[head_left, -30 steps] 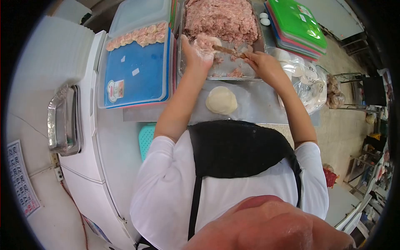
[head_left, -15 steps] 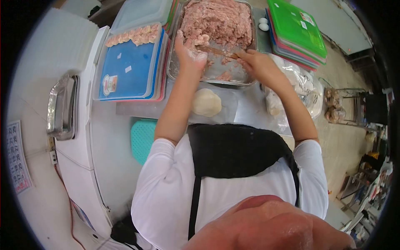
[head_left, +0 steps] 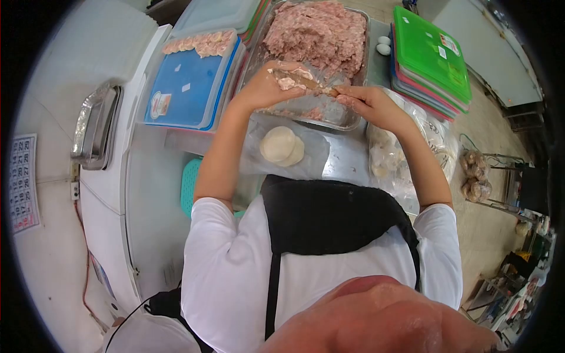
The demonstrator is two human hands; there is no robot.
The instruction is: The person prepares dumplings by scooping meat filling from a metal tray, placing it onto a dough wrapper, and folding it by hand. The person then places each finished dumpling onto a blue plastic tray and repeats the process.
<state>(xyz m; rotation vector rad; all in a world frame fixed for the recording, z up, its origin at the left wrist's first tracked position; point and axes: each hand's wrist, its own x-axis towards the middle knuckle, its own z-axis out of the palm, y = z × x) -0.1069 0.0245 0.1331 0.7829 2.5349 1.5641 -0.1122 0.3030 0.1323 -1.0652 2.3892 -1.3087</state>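
Note:
My left hand [head_left: 262,88] is cupped over the near left part of a metal tray, closed round a dumpling wrapper with pink meat filling [head_left: 292,82], partly hidden by the fingers. In my right hand [head_left: 374,105] is a flat wooden spatula [head_left: 315,86], gripped at its right end; its smeared blade reaches to the filling. Ground meat [head_left: 318,35] is heaped at the far side of the metal tray [head_left: 336,124], with scraps on its near floor. Below the tray, round pale dough wrappers [head_left: 278,145] lie overlapping on a plastic sheet [head_left: 315,154].
At left, a row of filled dumplings [head_left: 203,44] sits at the far end of a blue tray [head_left: 185,97] on a stack. Green-topped trays [head_left: 432,53] stand at right, beside two white eggs [head_left: 383,46]. Plastic bags [head_left: 412,138] lie nearer. A person's white headwear [head_left: 153,335] shows lower left.
My left hand has come down nearer and turned, now cupped round the wrapper. The spatula blade lies against the filling. The dough wrappers appear more spread apart. A person has come into view lower left.

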